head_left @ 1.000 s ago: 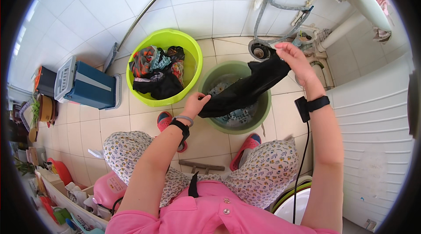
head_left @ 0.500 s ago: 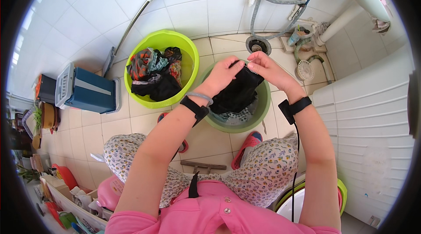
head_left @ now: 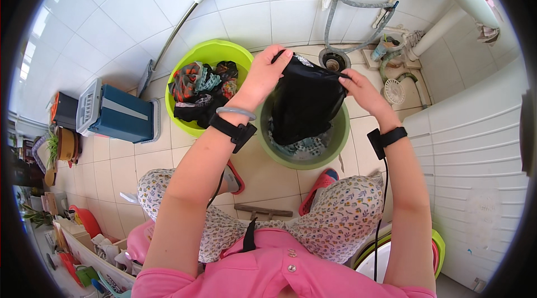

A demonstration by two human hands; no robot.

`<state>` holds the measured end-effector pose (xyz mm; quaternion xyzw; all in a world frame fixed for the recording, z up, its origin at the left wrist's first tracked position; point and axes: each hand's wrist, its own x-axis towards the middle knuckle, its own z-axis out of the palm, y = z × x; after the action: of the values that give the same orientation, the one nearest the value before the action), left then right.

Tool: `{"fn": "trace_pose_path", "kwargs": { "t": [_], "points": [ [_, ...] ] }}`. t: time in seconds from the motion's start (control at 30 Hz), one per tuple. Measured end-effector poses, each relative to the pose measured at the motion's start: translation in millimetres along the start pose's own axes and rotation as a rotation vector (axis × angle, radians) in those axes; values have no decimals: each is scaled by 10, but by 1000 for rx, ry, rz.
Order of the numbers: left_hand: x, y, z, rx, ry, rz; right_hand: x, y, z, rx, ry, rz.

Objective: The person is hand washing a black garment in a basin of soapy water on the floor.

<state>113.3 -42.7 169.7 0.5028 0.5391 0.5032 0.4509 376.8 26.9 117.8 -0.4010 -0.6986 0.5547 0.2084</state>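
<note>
A wet-looking black garment (head_left: 306,97) hangs spread between my two hands over a green basin (head_left: 342,124). My left hand (head_left: 268,71) is closed on its upper left corner. With thumb and fingers, my right hand (head_left: 361,91) pinches the upper right corner. The garment's lower part hangs down into the basin, onto a patterned cloth (head_left: 299,148) lying in cloudy water. Left of it stands a larger lime-green tub (head_left: 210,48) with a heap of dark and multicoloured clothes (head_left: 193,88) in it.
A floor drain (head_left: 334,62) and a grey hose (head_left: 330,18) lie beyond the basin. A blue bucket with a grey top (head_left: 120,110) and a mop pole (head_left: 187,13) stand at the left. A white ribbed panel (head_left: 475,158) rises at the right; a wooden stool edge (head_left: 263,210) shows below.
My hands have moved apart, the left one leftward and the right one rightward and slightly down. The black garment, bunched before, is now stretched wide between them.
</note>
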Motion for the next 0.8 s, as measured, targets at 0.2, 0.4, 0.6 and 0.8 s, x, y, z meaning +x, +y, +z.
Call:
{"fn": "trace_pose_path", "kwargs": {
  "t": [0.2, 0.4, 0.6, 0.8],
  "points": [
    [-113, -552, -49, 118, -168, 35, -40, -624, -60, 25, 172, -188],
    [-391, -1387, -5, 224, -191, -315, -153, -1102, -114, 198, 249, -190],
    [-749, -1945, 246, 30, -103, -703, -314, -1453, -223, 315, 318, -238],
    [-699, -2077, 452, -167, 166, -693, -509, -1556, -608, 402, 227, -417]
  ]
}}
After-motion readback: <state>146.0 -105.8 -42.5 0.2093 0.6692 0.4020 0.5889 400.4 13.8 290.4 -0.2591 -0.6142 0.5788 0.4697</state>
